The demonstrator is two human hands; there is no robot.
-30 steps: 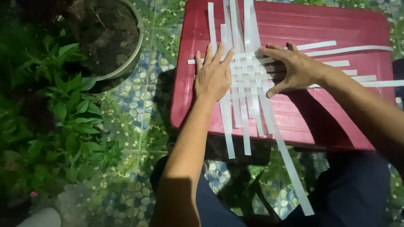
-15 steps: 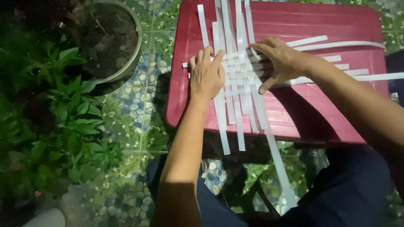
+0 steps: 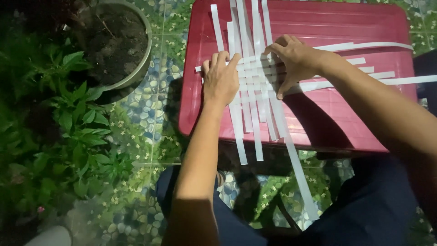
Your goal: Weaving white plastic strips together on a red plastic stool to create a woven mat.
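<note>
Head view: our left hand (image 3: 221, 81) and right hand (image 3: 291, 61) press flat, grasping nothing, on woven white paper strips (image 3: 255, 91) (red plastic tabletop (image 3: 318, 123) beneath).

The left hand (image 3: 221, 79) is laid palm down, its fingers held close together and pointed away from the body. The left forearm is stretched straight up from the bottom of the view, bare to the elbow. The right hand (image 3: 291, 61) is arched, with fingertips pressed downward and the thumb spread toward the body. The right forearm is angled in from the lower right. Nothing is clasped in either grip.
</note>
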